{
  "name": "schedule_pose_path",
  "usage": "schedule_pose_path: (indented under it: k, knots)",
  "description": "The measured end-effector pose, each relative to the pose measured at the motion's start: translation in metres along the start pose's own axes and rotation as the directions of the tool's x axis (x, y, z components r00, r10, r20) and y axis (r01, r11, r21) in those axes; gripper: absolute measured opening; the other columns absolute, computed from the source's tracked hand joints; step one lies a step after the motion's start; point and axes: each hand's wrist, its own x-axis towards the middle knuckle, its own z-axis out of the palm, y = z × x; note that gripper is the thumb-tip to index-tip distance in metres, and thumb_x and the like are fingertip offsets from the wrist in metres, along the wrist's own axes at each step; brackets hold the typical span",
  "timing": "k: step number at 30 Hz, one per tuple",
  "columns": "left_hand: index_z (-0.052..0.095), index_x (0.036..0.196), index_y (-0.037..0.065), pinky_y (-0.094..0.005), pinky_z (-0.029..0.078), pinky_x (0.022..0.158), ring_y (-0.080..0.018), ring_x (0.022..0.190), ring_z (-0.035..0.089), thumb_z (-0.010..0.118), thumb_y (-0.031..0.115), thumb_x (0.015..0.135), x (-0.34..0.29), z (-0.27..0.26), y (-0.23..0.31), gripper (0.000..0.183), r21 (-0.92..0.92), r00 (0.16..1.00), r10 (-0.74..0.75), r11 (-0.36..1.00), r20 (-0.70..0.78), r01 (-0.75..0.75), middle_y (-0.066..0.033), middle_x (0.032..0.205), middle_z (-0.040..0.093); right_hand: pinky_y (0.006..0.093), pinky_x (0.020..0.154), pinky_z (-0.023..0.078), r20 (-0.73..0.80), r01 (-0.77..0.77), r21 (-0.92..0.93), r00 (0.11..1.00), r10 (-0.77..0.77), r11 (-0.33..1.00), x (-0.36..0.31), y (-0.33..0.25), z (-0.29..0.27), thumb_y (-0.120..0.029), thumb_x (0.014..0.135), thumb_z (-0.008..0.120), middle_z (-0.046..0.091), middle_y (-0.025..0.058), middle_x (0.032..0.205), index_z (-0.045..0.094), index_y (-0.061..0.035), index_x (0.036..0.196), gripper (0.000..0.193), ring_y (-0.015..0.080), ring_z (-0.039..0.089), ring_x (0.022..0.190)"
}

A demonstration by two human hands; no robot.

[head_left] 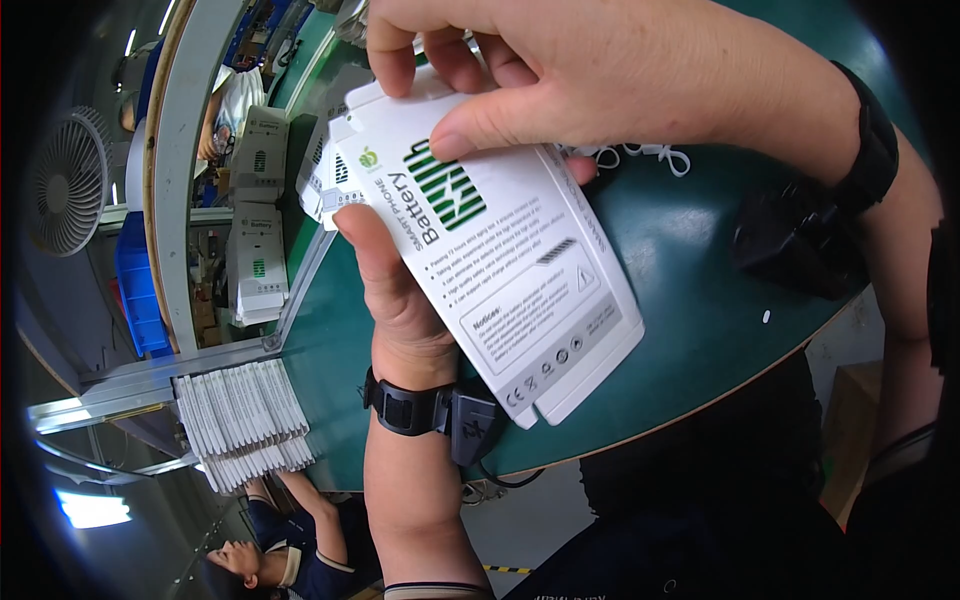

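Note:
A flat white cardboard battery box (530, 290), with green stripes and dark print, is tilted above the green table (700, 260). Its end flaps stick out at the near and far ends, and it looks flattened. My left hand (395, 290) grips it from the left and below; the thumb shows at its edge and the other fingers are mostly hidden behind it. From above, my right hand (590, 75) closes on the far end, with the thumb pressed on the printed face and the fingers curled at the end flap.
More white boxes (325, 180) lie just beyond. Stacked flat boxes (258, 260) stand along the metal frame, and a tight row of boxes (245, 415) sits at lower left by a co-worker (290, 555). White cords (650, 155) and a white scrap (766, 316) lie on the table.

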Motion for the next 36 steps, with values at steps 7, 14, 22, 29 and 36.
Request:
schedule_pose_path:
  k: [7,14,22,29,36]
  knots:
    - [0.022,0.146,0.005,-0.0501,0.056,0.089,-0.0435,0.107,0.06,0.049,0.084,0.072,-0.002,0.001,0.001,0.112,-0.057,0.999,-0.034,0.998,0.015,0.035,-0.0249,0.131,0.048,0.0377,0.076,0.052,-0.058,0.005,-0.124,0.998,-0.012,0.992,-0.007,-0.005,0.007,-0.021,0.089,0.063,0.062,0.0207,0.089,0.052,0.002,0.103,0.029,0.0325,0.064,0.087]
    - [0.02,0.147,0.002,-0.0601,0.052,0.088,-0.0539,0.12,0.047,0.06,0.076,0.073,-0.003,-0.004,0.005,0.112,0.174,0.999,-0.044,0.984,-0.027,0.048,-0.0351,0.138,0.035,0.0336,0.066,0.053,0.103,-0.1,0.109,0.991,0.088,0.989,-0.002,-0.004,-0.01,-0.02,0.091,0.062,0.061,0.0192,0.084,0.05,0.0031,0.103,0.028,0.0249,0.066,0.067]
    - [0.023,0.144,0.0,-0.0574,0.055,0.086,-0.0513,0.113,0.052,0.063,0.077,0.069,-0.002,-0.013,0.005,0.115,0.056,0.995,-0.07,0.996,0.069,0.066,-0.0316,0.13,0.038,0.0281,0.055,0.053,0.171,-0.452,0.035,0.882,0.44,0.891,0.01,-0.036,-0.009,-0.016,0.091,0.063,0.062,0.0146,0.076,0.048,0.0051,0.102,0.027,0.0171,0.065,0.055]
    - [0.022,0.145,0.003,-0.0541,0.058,0.082,-0.0499,0.11,0.053,0.065,0.074,0.07,0.002,-0.015,0.006,0.112,-0.017,0.984,-0.08,0.996,0.16,0.084,-0.0315,0.131,0.036,0.027,0.054,0.051,0.215,-0.514,0.086,0.846,0.487,0.854,0.023,-0.04,-0.016,-0.011,0.088,0.063,0.064,0.0135,0.068,0.053,0.0054,0.092,0.02,0.0162,0.065,0.053]
    - [0.021,0.147,0.006,-0.0529,0.058,0.082,-0.0492,0.108,0.055,0.066,0.073,0.07,-0.001,-0.006,0.007,0.111,0.151,0.993,-0.102,0.984,0.056,0.093,-0.0335,0.136,0.035,0.0283,0.057,0.051,-0.065,-0.14,-0.045,0.988,0.137,0.989,0.003,-0.026,0.004,-0.012,0.087,0.065,0.065,0.0141,0.072,0.056,0.0038,0.087,0.018,0.0182,0.064,0.06]
